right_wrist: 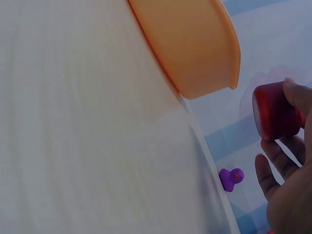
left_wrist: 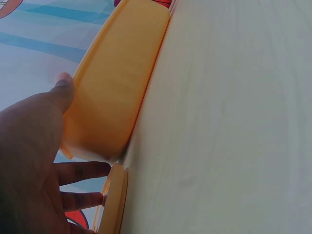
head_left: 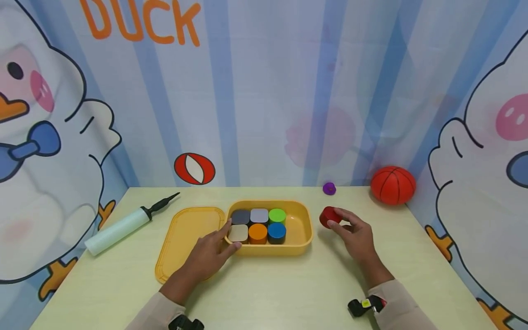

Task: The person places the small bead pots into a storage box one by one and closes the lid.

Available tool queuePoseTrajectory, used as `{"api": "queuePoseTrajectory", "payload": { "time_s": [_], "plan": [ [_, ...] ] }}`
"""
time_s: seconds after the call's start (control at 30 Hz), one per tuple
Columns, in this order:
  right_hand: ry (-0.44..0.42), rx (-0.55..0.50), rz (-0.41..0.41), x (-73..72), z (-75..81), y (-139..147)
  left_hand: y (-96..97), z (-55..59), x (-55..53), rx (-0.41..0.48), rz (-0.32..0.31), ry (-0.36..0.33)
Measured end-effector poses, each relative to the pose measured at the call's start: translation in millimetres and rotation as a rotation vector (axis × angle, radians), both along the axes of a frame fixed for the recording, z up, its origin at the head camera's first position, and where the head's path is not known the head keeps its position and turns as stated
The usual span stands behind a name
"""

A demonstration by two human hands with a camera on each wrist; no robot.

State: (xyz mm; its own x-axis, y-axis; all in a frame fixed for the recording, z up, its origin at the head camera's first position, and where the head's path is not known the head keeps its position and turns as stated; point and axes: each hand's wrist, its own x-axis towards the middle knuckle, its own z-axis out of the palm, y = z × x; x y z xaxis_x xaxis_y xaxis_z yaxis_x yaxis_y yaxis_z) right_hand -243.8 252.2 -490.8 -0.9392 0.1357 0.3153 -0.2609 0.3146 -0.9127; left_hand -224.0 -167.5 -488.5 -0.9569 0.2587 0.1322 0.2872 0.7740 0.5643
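A yellow box (head_left: 304, 250) stands mid-table with several small blocks in two rows at its left and middle: dark grey (head_left: 240, 217), light grey (head_left: 259, 215), green (head_left: 277, 215), beige (head_left: 238, 233), orange (head_left: 257, 233) and blue (head_left: 277, 233). Its right end holds none. My left hand (head_left: 208, 254) rests at the box's left end, thumb by the front rim and fingers nearly straight; the left wrist view shows the thumb (left_wrist: 64, 92) against the rim. Just right of the box, my right hand (head_left: 355, 236) pinches a red block (right_wrist: 277, 111) between thumb and fingers, above the table.
Partly under the left hand lies the yellow lid (head_left: 177, 245). Farther left is a pale green hand pump (head_left: 119, 231) with a black nozzle. A small purple duck (right_wrist: 231, 179) and a red ball (head_left: 393, 185) sit along the back edge, against a patterned curtain (head_left: 264, 91).
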Motion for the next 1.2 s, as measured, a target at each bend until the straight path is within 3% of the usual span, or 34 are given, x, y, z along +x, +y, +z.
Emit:
{"api": "queuePoseTrajectory", "payload": {
  "time_s": [0.6,1.0,1.2],
  "plan": [
    [0.325,-0.102,-0.022,-16.5,-0.2,-37,-1.2,-0.1,0.4,0.007,-0.004,-0.025],
    [0.382,-0.029,-0.009,-21.9,0.6,-55,0.7,1.1,0.4,0.01,-0.002,-0.018],
    [0.356,0.022,-0.003,-21.7,1.7,-64,0.3,0.9,0.5,0.008,0.0,-0.017]
  ]
}}
